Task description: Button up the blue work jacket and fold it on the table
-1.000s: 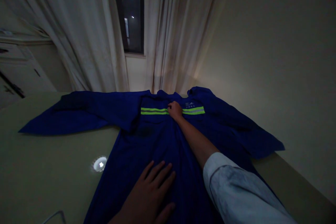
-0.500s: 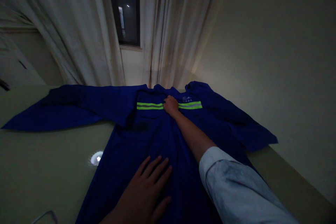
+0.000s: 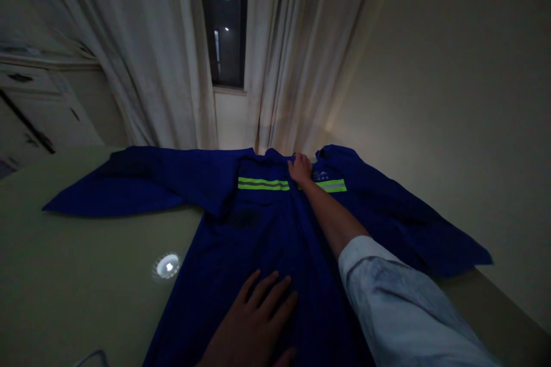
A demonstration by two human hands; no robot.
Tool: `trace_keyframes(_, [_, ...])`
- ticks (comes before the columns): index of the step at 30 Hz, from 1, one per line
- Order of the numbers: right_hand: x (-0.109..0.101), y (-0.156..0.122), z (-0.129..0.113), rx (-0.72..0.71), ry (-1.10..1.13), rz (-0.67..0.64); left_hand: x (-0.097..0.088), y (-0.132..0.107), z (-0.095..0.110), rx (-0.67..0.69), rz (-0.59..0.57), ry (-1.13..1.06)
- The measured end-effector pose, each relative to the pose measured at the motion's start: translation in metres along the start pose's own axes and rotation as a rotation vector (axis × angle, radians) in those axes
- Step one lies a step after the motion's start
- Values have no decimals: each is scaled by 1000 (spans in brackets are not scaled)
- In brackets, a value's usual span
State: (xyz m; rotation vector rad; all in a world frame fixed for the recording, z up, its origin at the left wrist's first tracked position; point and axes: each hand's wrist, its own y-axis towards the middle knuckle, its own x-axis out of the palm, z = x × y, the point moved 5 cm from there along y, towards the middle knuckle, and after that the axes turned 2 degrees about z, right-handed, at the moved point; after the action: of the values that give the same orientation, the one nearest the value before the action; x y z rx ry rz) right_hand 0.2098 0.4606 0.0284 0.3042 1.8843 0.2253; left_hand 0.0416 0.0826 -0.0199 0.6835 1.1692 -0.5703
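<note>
A dark blue work jacket (image 3: 258,229) lies front up with its sleeves spread to both sides. A yellow-green reflective stripe (image 3: 262,184) crosses its chest, and small pale print sits above the stripe on the right. My right hand (image 3: 300,169) is closed on the front opening just below the collar, its fingertips partly hidden. Lower down, my left hand (image 3: 258,315) rests flat on the jacket's body with fingers spread. The jacket's bottom part runs out of view.
The jacket lies on a pale greenish tabletop (image 3: 99,275) with a bright light reflection at left. A thin cable (image 3: 95,354) shows at the lower left edge. Curtains (image 3: 159,51) and a dark window stand behind, a wall (image 3: 451,97) rises right, and a cabinet (image 3: 38,97) is far left.
My right hand has moved up the jacket's front, from the stripe to just under the collar. My left hand stays flat on the cloth. The view has shifted left and slightly up.
</note>
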Motion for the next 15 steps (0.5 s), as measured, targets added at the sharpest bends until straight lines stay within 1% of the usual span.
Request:
trace_keyframes(1, [-2, 10, 9, 79, 60, -3, 2, 1, -1, -13, -6, -15])
trace_keyframes(3, [-4, 29, 22, 187, 158, -74, 3, 1, -2, -34, -27, -56])
trace_keyframes(4, [-5, 37, 26, 207, 190, -117, 2, 1, -2, -40, -40, -79])
trace_keyframes(6, [-13, 49, 28, 198, 240, -173, -4, 0, -1, -50, -55, -124])
trace_keyframes(8, [-24, 54, 28, 159, 309, -239, -12, -1, 2, -60, -52, -158])
trace_keyframes(10, [-41, 52, 30, 105, 382, -296, -20, -2, 4, -71, -49, -172])
trace_keyframes(12, [-63, 44, 37, 16, 430, -297, -24, -3, 7, -77, -49, -175])
trace_keyframes(14, [-85, 30, 49, -137, 376, -317, -27, -4, 8, -83, -46, -172])
trace_keyframes(15, [-93, 21, 57, -213, 277, -359, -27, -4, 9, -84, -39, -169])
